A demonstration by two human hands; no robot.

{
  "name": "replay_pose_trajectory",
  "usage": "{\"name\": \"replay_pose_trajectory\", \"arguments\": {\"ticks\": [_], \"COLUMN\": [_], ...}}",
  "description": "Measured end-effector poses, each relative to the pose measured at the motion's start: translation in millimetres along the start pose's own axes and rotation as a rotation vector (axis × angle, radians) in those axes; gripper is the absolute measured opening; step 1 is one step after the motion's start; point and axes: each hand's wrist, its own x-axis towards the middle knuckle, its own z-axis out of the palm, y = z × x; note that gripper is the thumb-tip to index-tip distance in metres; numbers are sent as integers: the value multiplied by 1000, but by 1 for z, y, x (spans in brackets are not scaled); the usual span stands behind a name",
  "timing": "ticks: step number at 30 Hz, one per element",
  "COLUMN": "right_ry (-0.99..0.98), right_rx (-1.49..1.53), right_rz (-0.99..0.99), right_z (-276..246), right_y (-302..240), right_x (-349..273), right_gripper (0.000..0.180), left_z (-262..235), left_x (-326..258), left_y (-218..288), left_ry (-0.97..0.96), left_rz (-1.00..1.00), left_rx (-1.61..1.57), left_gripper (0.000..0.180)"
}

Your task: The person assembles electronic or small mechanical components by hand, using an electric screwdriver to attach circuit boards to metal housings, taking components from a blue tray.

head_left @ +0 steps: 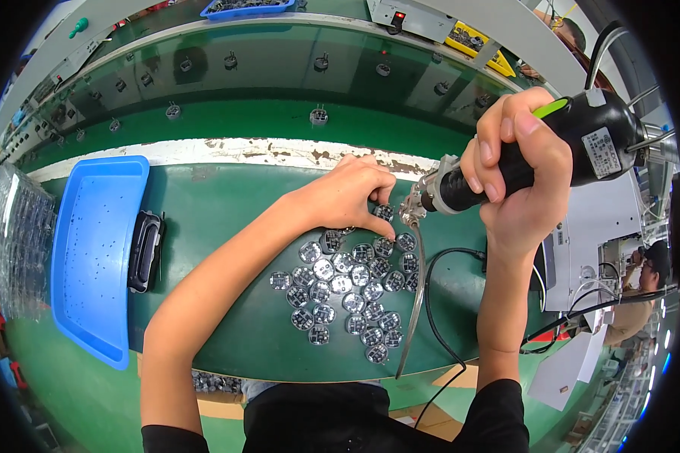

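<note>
In my raised right hand (523, 155) is a black electric screwdriver (517, 170) with a green lever, my fingers wrapped round its body. Its metal nose (415, 205) points left, just beside my left hand (355, 192). The thumb and forefinger of that hand close round a small round circuit module (384, 212) at the far part of the green bench mat. Many similar round modules (341, 283) lie loosely grouped on the mat, nearer to me. A grey tube (417, 302) hangs from the screwdriver's nose across the mat.
A blue tray (91, 257) with small dark specks stands at the left, a black holder (146, 251) beside it. Beyond the worn white ledge (227, 151), a green conveyor (242, 121) carries spaced modules. A black cable (431, 321) loops right of the tube. Another person (642, 294) is at the far right.
</note>
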Motion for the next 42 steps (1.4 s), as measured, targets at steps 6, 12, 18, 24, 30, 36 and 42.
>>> {"name": "replay_pose_trajectory", "arguments": {"ticks": [6, 12, 18, 24, 30, 36, 42], "right_ry": [0, 10, -38, 24, -181, -84, -128], "right_rx": [6, 20, -163, 59, -86, -232, -144], "right_rz": [10, 7, 45, 62, -38, -194, -48], "right_z": [0, 2, 3, 4, -6, -3, -5], "right_y": [4, 6, 9, 11, -24, -36, -28], "right_x": [0, 0, 1, 4, 1, 1, 9], "right_gripper": [14, 13, 19, 8, 22, 35, 18], "left_z": [2, 1, 1, 0, -28, -64, -50], "left_x": [0, 1, 2, 4, -7, -5, 18], "left_y": [0, -1, -2, 3, 13, 1, -34], "left_ry": [12, 26, 23, -7, -184, -88, 361], "left_rz": [28, 51, 44, 30, -70, -304, -514], "left_rx": [15, 3, 7, 18, 97, 23, 322], "left_gripper": [53, 53, 52, 49, 48, 46, 52]}}
